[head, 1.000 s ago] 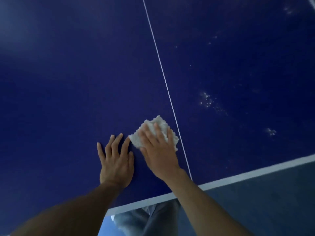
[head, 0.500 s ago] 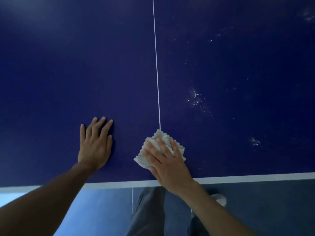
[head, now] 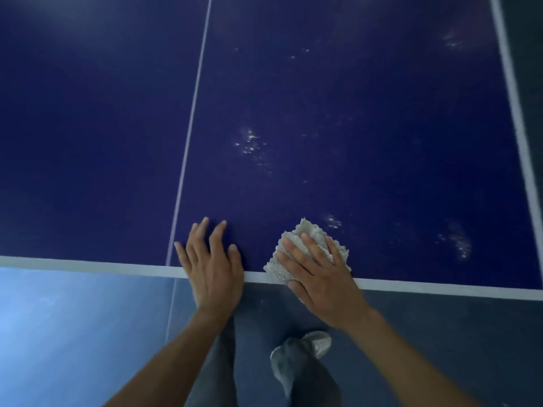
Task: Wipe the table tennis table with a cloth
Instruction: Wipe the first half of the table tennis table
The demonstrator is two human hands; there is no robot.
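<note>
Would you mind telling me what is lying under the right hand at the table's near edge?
A folded white cloth lies under the right hand, pressed flat on the blue table and overlapping its white edge line. The surface beneath the cloth is hidden.

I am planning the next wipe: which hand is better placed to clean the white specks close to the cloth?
The right hand. It presses the cloth flat, beside the nearest specks. The left hand lies bare on the table, farther away.
</note>
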